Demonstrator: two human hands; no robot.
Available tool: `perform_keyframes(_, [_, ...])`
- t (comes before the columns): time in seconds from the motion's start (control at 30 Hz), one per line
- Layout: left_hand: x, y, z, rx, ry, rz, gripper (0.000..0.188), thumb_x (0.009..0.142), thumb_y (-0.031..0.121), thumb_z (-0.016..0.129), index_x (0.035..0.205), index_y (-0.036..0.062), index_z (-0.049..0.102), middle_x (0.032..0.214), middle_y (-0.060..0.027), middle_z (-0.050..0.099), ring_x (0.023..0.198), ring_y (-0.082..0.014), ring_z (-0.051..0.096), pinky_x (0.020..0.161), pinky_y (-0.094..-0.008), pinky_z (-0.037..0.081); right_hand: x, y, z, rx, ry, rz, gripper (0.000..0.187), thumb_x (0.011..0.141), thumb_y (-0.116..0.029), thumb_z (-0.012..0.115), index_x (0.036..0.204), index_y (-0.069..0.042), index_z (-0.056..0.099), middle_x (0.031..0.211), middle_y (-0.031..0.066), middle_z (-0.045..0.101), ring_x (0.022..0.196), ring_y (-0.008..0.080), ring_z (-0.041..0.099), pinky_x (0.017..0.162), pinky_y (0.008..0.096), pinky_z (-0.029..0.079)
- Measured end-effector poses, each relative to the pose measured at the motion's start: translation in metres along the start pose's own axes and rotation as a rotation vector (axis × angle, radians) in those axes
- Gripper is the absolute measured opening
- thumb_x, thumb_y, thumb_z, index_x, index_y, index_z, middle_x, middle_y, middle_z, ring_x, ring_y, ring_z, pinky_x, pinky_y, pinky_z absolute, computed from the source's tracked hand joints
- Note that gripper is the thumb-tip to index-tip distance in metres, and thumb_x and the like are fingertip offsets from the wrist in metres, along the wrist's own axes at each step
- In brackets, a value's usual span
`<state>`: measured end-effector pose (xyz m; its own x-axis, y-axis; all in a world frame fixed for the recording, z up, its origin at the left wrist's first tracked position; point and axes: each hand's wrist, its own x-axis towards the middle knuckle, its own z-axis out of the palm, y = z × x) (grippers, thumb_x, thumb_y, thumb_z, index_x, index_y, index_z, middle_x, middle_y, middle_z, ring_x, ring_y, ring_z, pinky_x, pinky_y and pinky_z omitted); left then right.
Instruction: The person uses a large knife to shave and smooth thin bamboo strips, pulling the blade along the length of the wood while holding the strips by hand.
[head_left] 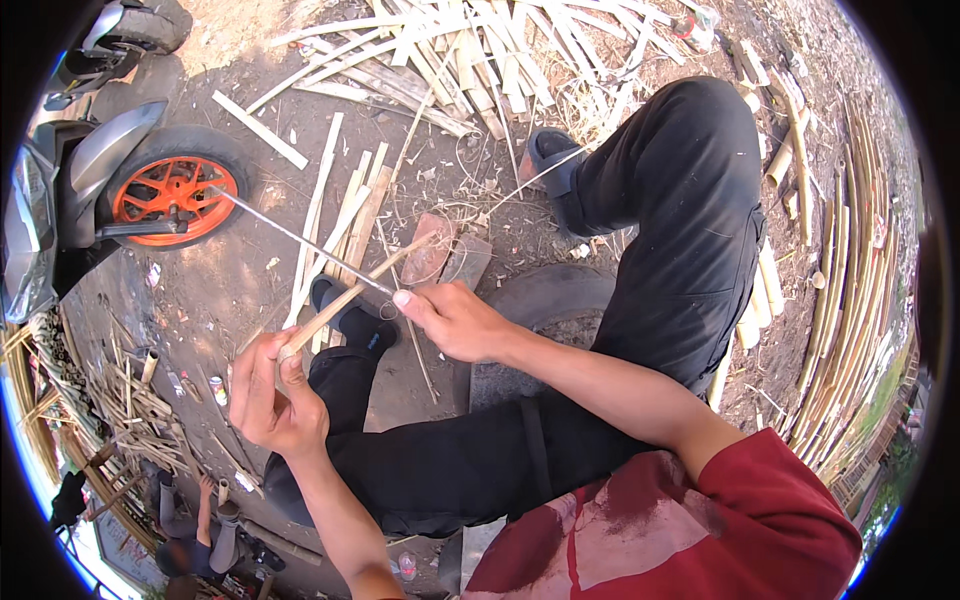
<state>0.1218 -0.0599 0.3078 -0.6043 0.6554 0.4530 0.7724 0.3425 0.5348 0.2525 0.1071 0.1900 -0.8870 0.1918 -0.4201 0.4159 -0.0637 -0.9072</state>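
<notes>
My left hand is closed on one end of a pale bamboo strip, pinched between thumb and fingers. The strip slants up and to the right, away from me. In my right hand is a long, thin metal blade, seen nearly edge-on, its handle hidden by my fingers. From my fist it points up and left, crossing the bamboo strip just beyond the hand. My right thumb lies along the base of the blade. Whether the blade's edge is touching the strip I cannot tell.
Split bamboo strips are heaped ahead. Two bricks lie beyond my hands, near an old tyre. A motorcycle wheel with an orange rim stands at left. Long bamboo poles lie at right. Another person is at lower left.
</notes>
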Motion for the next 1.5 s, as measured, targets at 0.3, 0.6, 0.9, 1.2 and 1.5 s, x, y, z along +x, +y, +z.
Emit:
perform_keyframes(0.3, [0.001, -0.005, -0.005, -0.061, -0.029, 0.057, 0.018, 0.098, 0.005, 0.067, 0.11, -0.0083, 0.068, 0.097, -0.0204, 0.071, 0.088, -0.0309, 0.072, 0.079, -0.0407, 0.059, 0.005, 0.046, 0.01, 0.119, 0.018, 0.103, 0.069, 0.108, -0.053, 0.038, 0.071, 0.003, 0.053, 0.062, 0.0155, 0.055, 0.061, 0.0267, 0.053, 0.063, 0.0464, 0.044])
perform_keyframes(0.6, [0.002, -0.012, -0.007, -0.029, -0.037, 0.005, 0.017, 0.099, 0.006, 0.067, 0.109, -0.0085, 0.068, 0.099, -0.0199, 0.07, 0.088, -0.03, 0.072, 0.076, -0.0386, 0.059, 0.012, 0.057, -0.005, 0.084, 0.048, 0.487, 0.069, 0.107, -0.055, 0.037, 0.068, -0.002, 0.056, 0.053, 0.0093, 0.051, 0.046, 0.0197, 0.05, 0.049, 0.0421, 0.043])
perform_keyframes(0.9, [-0.011, -0.014, -0.003, 0.101, 0.163, -0.208, 0.021, 0.095, 0.006, 0.073, 0.109, -0.0084, 0.069, 0.095, -0.0133, 0.07, 0.077, -0.0162, 0.067, 0.065, -0.0261, 0.054, 0.027, 0.094, -0.008, -0.088, 0.044, 0.422, 0.076, 0.104, -0.059, 0.039, 0.08, 0.009, 0.064, 0.077, 0.0336, 0.064, 0.083, 0.0495, 0.068, 0.077, 0.0565, 0.048])
perform_keyframes(1.2, [-0.013, -0.026, -0.007, 0.036, 0.222, -0.305, 0.02, 0.096, 0.005, 0.071, 0.11, -0.0085, 0.068, 0.099, -0.0141, 0.071, 0.084, -0.0169, 0.071, 0.074, -0.0264, 0.057, 0.026, 0.104, -0.024, -0.129, 0.009, 0.503, 0.079, 0.104, -0.059, 0.039, 0.075, 0.009, 0.067, 0.068, 0.0279, 0.066, 0.06, 0.0392, 0.07, 0.063, 0.0502, 0.053])
perform_keyframes(1.5, [-0.004, -0.009, 0.002, 0.062, 0.293, -0.447, 0.017, 0.096, 0.008, 0.073, 0.101, -0.0073, 0.067, 0.089, -0.0142, 0.072, 0.079, -0.0147, 0.071, 0.073, -0.0264, 0.058, 0.017, 0.103, -0.015, -0.206, 0.081, 0.411, 0.08, 0.104, -0.06, 0.039, 0.074, 0.009, 0.066, 0.075, 0.0301, 0.068, 0.081, 0.0443, 0.071, 0.077, 0.0529, 0.052])
